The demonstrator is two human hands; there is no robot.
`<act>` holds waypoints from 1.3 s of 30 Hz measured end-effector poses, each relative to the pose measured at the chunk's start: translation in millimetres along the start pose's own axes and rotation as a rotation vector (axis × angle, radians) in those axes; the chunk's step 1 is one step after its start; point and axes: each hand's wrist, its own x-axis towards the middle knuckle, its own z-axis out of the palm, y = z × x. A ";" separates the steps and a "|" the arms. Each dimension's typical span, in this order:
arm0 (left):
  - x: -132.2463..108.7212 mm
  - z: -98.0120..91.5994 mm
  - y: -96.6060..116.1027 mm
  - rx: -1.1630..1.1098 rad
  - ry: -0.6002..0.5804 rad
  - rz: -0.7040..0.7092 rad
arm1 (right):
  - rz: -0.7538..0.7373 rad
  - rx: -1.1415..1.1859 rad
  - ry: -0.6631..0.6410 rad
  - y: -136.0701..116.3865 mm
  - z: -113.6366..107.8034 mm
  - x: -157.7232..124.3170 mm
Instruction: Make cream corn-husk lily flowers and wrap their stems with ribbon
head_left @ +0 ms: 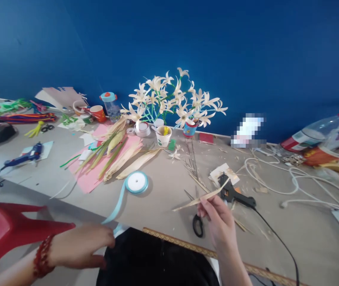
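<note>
In my right hand point(218, 216) a narrow strip of dried husk point(195, 202) is pinched between thumb and fingers, above the table. Just beyond it lies a black glue gun point(236, 195). Below it the black handle of scissors point(198, 226) shows. My left hand point(81, 246), with a red beaded bracelet at the wrist, hovers at the table's front edge with thumb and fingers apart. Light blue ribbon point(118, 206) runs from its spool point(137, 182) down toward this hand; whether they touch is hidden.
Husks point(122, 163) lie on pink paper point(87, 180). Husk flowers point(169, 95) stand in cups point(164, 137) by the blue wall. A blue glue gun point(28, 155) lies left, above a red stool point(11, 230). White cables point(267, 188) sprawl on the right.
</note>
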 end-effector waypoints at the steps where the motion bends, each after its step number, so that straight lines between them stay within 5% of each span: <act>1: 5.7 -8.7 6.6 -0.049 -0.064 0.041 | -0.008 -0.019 -0.015 -0.2 1.2 -0.4; 3: 22.1 -25.9 18.2 -0.142 -0.032 0.101 | -0.030 -0.065 -0.032 -0.9 0.6 -3.3; 8: 59.6 -34.0 13.2 0.075 0.434 0.109 | -0.095 -0.160 0.027 0.0 -13.5 -16.7; 13: 79.9 -25.4 17.6 -0.031 0.544 0.172 | -0.056 -0.136 0.056 4.2 -13.2 -21.5; 21: 151.0 -26.4 76.9 -0.387 0.290 0.254 | -0.023 -0.163 -0.027 1.6 15.7 -17.5; 24: 169.8 -20.9 74.4 -0.575 0.231 0.208 | -0.056 -0.123 -0.024 0.9 18.7 -17.7; 28: 177.4 -18.8 64.1 -0.801 0.006 0.143 | -0.016 -0.007 -0.018 8.3 23.9 -17.8; 31: 177.3 -21.0 62.5 -0.631 0.100 0.149 | -0.005 0.031 0.017 11.2 26.3 -12.7; 35: 179.6 -20.8 60.8 -0.370 0.367 0.198 | -0.120 -0.363 -0.033 -1.2 4.7 3.0; 39: 186.2 -15.2 48.8 -0.594 0.407 0.120 | -0.315 -1.168 0.044 -13.8 -38.3 15.8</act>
